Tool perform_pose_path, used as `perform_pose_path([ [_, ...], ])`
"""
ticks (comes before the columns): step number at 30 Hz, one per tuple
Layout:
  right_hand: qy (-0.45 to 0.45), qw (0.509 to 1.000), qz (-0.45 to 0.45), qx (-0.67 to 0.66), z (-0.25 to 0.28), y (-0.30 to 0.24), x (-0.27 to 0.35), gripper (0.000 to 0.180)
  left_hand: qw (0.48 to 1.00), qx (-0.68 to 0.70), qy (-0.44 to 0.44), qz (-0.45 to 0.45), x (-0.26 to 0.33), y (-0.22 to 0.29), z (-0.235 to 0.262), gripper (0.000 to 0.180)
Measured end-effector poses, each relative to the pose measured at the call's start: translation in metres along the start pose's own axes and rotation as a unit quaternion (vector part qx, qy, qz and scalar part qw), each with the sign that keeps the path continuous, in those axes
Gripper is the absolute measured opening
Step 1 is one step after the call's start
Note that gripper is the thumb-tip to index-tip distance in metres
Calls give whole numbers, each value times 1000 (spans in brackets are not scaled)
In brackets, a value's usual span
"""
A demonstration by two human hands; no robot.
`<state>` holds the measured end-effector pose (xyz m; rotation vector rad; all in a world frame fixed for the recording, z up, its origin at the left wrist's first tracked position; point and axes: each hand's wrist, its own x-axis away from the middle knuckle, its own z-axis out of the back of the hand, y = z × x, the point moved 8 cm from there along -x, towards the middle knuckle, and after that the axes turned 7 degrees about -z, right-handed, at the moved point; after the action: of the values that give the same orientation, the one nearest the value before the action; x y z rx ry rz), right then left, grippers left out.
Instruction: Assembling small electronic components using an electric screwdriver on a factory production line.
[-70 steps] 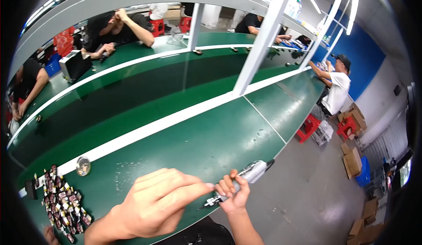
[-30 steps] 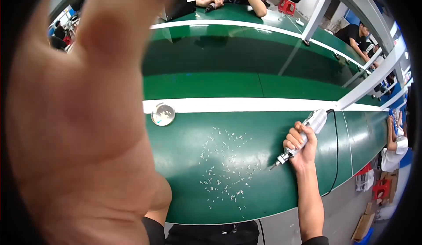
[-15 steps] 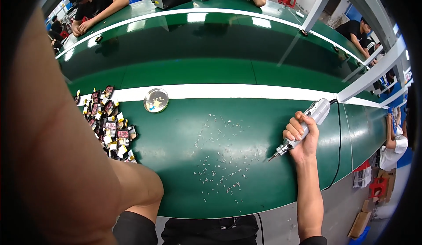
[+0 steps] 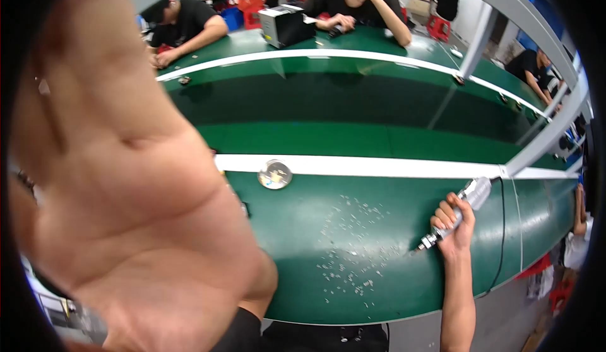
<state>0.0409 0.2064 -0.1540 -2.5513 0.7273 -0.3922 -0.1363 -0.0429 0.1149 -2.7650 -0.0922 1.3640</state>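
My left hand (image 4: pixel 158 245) is raised very close to the camera, palm showing, with its fingers stretched upward; their tips run out of the picture. No object shows in it. My right hand (image 4: pixel 456 224) is wrapped round a silver electric screwdriver (image 4: pixel 478 192), its bit pointing down and left just above the green table (image 4: pixel 290 226). Many small pale slivers (image 4: pixel 356 257) lie scattered on the table left of the bit. Beyond them is a round, shallow dish (image 4: pixel 275 175) with small bits inside. Only a dark edge of some parts (image 4: pixel 245 209) peeks out beside my left hand.
A white strip (image 4: pixel 379 164) runs along the table's far side, with a dark green belt (image 4: pixel 328 96) behind it. A grey metal frame (image 4: pixel 536 137) rises at the right. A dark cord (image 4: pixel 503 232) hangs by the screwdriver. Several people sit across the belt, near a grey-black box (image 4: pixel 287 26).
The view has shifted, so the table appears further right and lower. My left hand has turned its palm into view and now covers the pile of black parts. My right hand keeps the screwdriver.
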Motion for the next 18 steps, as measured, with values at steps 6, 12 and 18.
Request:
perform_pose_path([
  [6,67,996,54,-11,30,-19,24,12,958,-73,-256,104,-28,21,-16,5],
  [12,68,996,50,-20,35,-16,16,13,858,422,-260,132,12,22,-51,34],
  [18,70,996,52,-3,25,-13,13,12,732,431,-493,187,19,29,-56,36],
])
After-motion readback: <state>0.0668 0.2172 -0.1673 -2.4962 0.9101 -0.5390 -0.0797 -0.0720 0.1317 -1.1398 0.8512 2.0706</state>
